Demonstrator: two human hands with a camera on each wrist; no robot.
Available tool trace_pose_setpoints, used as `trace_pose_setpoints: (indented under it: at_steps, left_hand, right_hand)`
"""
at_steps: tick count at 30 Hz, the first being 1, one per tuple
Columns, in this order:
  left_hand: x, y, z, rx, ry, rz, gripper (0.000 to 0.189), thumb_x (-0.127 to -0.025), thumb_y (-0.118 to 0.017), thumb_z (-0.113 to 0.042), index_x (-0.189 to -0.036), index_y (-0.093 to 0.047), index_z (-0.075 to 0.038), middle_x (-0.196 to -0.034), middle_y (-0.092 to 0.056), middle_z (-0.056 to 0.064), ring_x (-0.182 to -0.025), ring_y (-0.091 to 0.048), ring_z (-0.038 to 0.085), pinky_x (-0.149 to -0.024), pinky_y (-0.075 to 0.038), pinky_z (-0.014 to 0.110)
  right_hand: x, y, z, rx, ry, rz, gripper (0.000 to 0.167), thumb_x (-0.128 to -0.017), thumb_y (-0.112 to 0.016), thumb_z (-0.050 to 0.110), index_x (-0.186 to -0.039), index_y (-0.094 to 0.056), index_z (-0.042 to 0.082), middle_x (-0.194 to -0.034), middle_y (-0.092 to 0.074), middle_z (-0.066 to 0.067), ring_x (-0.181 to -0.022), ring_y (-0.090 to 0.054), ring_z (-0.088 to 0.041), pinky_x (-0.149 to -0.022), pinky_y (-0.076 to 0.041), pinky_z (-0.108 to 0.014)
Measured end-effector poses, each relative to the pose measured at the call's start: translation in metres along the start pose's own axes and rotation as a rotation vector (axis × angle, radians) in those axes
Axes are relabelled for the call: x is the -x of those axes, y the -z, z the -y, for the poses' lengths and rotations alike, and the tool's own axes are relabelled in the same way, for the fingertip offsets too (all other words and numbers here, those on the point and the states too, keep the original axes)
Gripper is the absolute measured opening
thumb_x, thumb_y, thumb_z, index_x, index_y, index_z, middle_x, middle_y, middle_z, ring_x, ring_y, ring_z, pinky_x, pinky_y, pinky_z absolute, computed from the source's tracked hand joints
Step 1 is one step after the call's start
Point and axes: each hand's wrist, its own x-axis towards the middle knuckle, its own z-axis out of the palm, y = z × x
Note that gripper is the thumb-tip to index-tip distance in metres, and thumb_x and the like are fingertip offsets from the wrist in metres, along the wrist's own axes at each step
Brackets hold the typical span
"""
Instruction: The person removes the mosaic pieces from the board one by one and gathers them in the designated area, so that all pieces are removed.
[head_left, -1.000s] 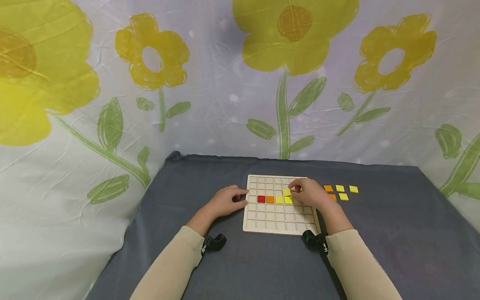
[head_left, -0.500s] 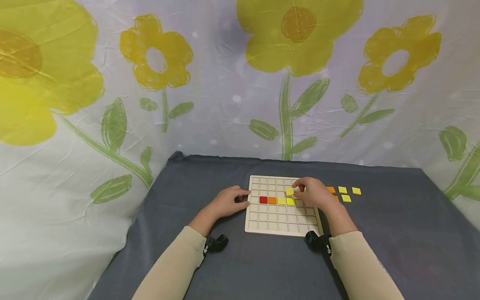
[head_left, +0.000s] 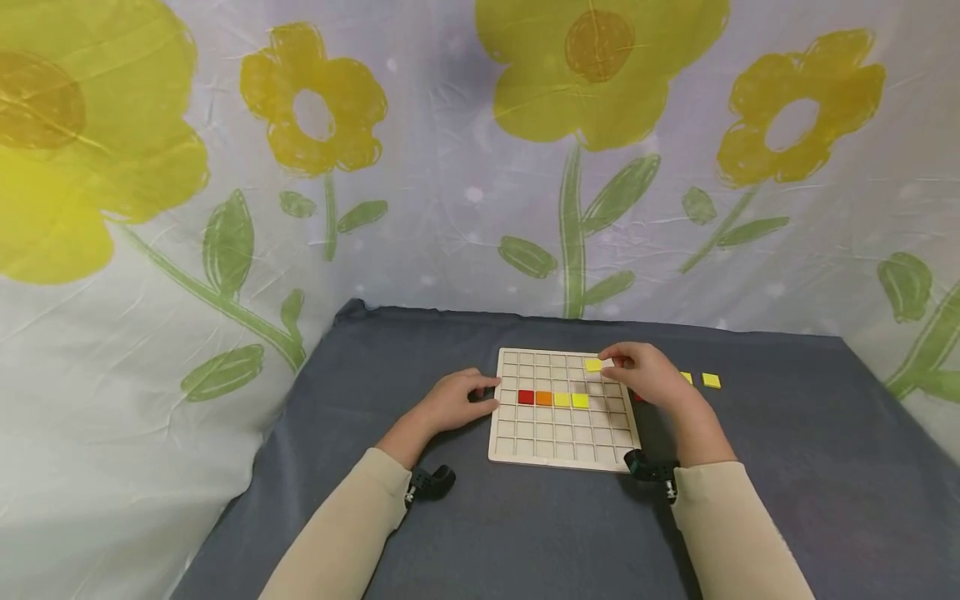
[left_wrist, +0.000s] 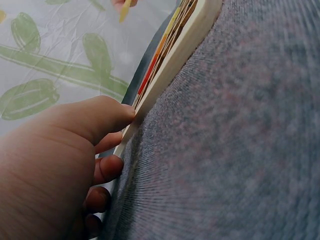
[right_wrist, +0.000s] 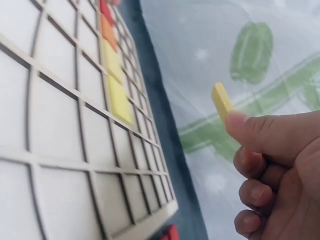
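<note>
A pale wooden grid board (head_left: pixel 525 429) lies on the dark cloth. One row of it bears a red tile (head_left: pixel 526 397), an orange tile (head_left: pixel 543 398) and two yellow tiles (head_left: pixel 571 400). My left hand (head_left: pixel 455 402) touches the board's left edge with thumb and index finger; the left wrist view has the thumb (left_wrist: pixel 117 116) against that edge and the other fingers bent below. Between thumb and fingers, my right hand (head_left: pixel 651 377) pinches another yellow tile (head_left: pixel 592 365), raised over the board's far right part. The right wrist view shows that yellow tile (right_wrist: pixel 220 97) edge-on.
Right of the board lie loose yellow tiles (head_left: pixel 711 381), some partly behind the right hand. A bit of red (head_left: pixel 639 397) peeks out under that hand. Dark cloth (head_left: pixel 465 533) covers the table, and a flower-print curtain (head_left: pixel 435 208) hangs behind it.
My right hand has moved away from me and slightly right, carrying the yellow tile from just behind the row. It now hides the loose orange tiles. The left hand stays at the board's edge.
</note>
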Motion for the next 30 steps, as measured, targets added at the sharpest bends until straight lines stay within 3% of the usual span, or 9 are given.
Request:
trace_pose_setpoints:
  at_steps: [7, 10, 30]
  left_hand:
    - [0.0, 0.0, 0.0, 0.0, -0.003, 0.002, 0.047, -0.1, -0.069, -0.035, -0.144, -0.063, -0.018, -0.087, -0.05, -0.006, -0.071, -0.042, 0.013, -0.067, -0.036, 0.031]
    - [0.0, 0.0, 0.0, 0.001, 0.0, 0.005, 0.047, -0.1, -0.069, -0.035, -0.144, -0.063, -0.018, -0.087, -0.05, -0.006, -0.07, -0.042, 0.013, -0.067, -0.036, 0.031]
    - [-0.001, 0.001, -0.001, -0.013, 0.01, 0.0, 0.047, -0.1, -0.07, -0.035, -0.143, -0.064, -0.018, -0.087, -0.05, -0.004, -0.071, -0.041, 0.012, -0.067, -0.035, 0.03]
  right_hand:
    - [0.009, 0.017, -0.007, -0.057, -0.061, -0.031, 0.032, -0.103, -0.065, 0.015, -0.132, -0.065, 0.002, -0.094, -0.051, -0.011, -0.07, -0.044, -0.021, -0.064, -0.042, -0.037]
    - [0.013, 0.024, -0.009, -0.064, -0.087, -0.04, 0.033, -0.103, -0.066, 0.015, -0.132, -0.064, 0.002, -0.096, -0.049, -0.011, -0.078, -0.046, -0.024, -0.066, -0.041, -0.037]
    - [0.039, 0.063, -0.038, 0.009, -0.193, -0.11, 0.04, -0.103, -0.066, 0.021, -0.135, -0.061, -0.002, -0.105, -0.05, -0.013, -0.096, -0.047, -0.029, -0.077, -0.043, -0.041]
